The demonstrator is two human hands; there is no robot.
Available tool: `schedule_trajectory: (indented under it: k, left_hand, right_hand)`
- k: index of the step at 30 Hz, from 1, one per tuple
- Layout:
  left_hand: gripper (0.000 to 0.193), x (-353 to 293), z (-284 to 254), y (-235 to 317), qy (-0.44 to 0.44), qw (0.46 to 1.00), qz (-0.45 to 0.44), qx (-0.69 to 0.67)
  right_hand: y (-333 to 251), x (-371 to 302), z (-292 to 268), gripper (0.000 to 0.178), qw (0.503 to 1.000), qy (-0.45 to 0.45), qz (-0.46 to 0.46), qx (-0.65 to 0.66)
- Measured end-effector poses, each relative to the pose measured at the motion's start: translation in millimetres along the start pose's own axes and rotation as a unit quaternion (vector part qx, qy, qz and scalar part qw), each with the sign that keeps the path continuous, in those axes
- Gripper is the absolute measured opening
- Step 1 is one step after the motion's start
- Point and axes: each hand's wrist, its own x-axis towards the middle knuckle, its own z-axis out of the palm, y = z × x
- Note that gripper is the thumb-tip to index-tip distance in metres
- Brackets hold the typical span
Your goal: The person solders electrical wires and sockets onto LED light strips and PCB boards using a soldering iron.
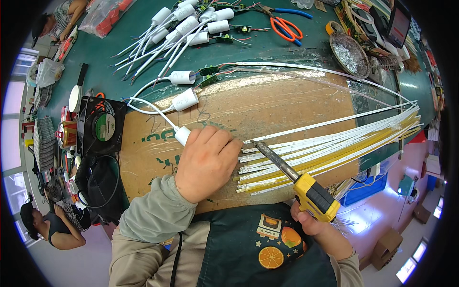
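Observation:
My left hand [208, 162] is closed round a white cylindrical housing [182, 135] with a white cable running out of its far end. What else lies under its fingers is hidden. In my right hand [308, 221] is a yellow and black soldering iron [315, 196]. The iron's tip is close by my left fingertips, at the near end of a white LED strip [311, 128]. Below it spreads a fan of more white and yellow LED strips [315, 158]. Past my left hand lie two more white housings [185, 100] with small green circuit boards [209, 71] and wires.
A cardboard sheet [138, 162] covers the green bench. Many cabled white housings [186, 26] are heaped at the back, beside orange-and-blue pliers [286, 29]. A black fan [101, 125] stands left, a round metal dish [350, 55] back right. Other people [57, 227] are at the left.

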Motion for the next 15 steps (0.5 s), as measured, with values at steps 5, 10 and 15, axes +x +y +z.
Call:
schedule_trajectory:
  k: [5, 10, 15]
  left_hand:
    - [0.023, -0.7, 0.1, -0.1, 0.002, 1.000, 0.000, 0.000]
    - [0.024, 0.0, 0.0, 0.4, 0.000, 1.000, -0.002, 0.000]
    - [0.023, -0.6, 1.0, 0.0, 0.004, 1.000, 0.004, 0.007]
  right_hand:
    - [3.6, -2.7, -2.5, 0.045, 1.000, 0.001, 0.009, -0.018]
    - [-4.8, 0.3, -1.8, 0.015, 0.999, 0.026, -0.033, -0.032]
    - [-5.1, -1.1, -0.6, 0.014, 0.999, 0.033, -0.032, -0.022]
